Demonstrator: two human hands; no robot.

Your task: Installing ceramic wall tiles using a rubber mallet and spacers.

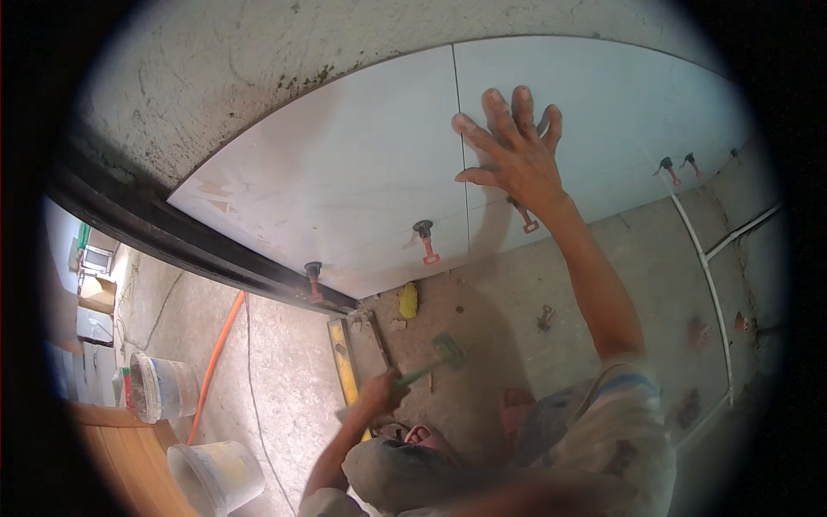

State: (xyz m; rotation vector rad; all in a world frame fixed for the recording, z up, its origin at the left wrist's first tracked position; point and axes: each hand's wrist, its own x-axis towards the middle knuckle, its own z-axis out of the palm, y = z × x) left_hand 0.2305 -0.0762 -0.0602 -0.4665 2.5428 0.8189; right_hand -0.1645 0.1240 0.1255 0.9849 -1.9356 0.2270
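Note:
My right hand [522, 164] is pressed flat with spread fingers against large pale wall tiles, its thumb and index finger near the vertical joint between the left tile [362, 164] and the right tile [603, 121]. My left hand [385, 395], lower down, is closed around the green handle of a mallet [448, 350], whose slightly blurred head is apart from the tiles. Along the tiles' lower part sit red-and-black tile levelers, one [425, 241] left of the joint and another [524, 215] partly behind my right wrist.
A yellow spirit level [343, 362] lies on the floor left of the mallet. Two whitish buckets [220, 474] stand at lower left, near an orange hose [215, 362]. White pipes [708, 284] run along the right. A crumpled yellow item [408, 300] lies below the tiles.

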